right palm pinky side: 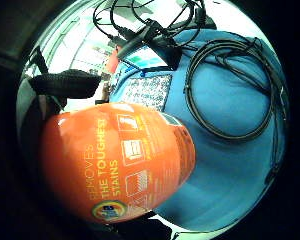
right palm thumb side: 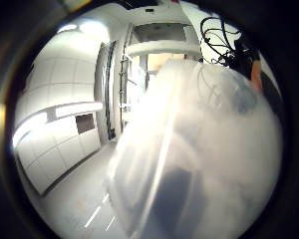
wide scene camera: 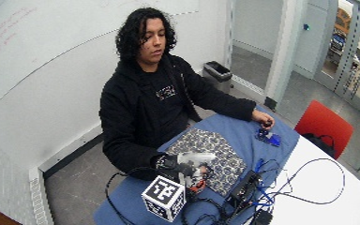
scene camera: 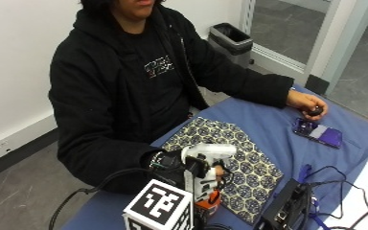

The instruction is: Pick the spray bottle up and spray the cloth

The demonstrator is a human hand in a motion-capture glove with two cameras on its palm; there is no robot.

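My gloved right hand [scene camera: 185, 168] grips a spray bottle with a white trigger head [scene camera: 208, 152] and an orange body [scene camera: 207, 207], upright at the near edge of a patterned cloth [scene camera: 235, 158]. The head's nozzle points out over the cloth. In the little finger side palm view the orange bottle [right palm pinky side: 117, 160] fills much of the picture, its label reading "removes the toughest stains", with the cloth [right palm pinky side: 149, 91] beyond it on the blue table cover [right palm pinky side: 230, 150]. The white spray head [right palm thumb side: 199, 149] fills the thumb side palm view. The wide view shows the hand [wide scene camera: 179, 165] and cloth [wide scene camera: 212, 151].
The bare left hand [scene camera: 306, 103] rests at the table's far end holding a small dark object, beside a purple device [scene camera: 318, 132]. A black box [scene camera: 289, 207] and cables [scene camera: 337, 191] lie right of the cloth. A red chair [wide scene camera: 322, 123] stands beyond the table.
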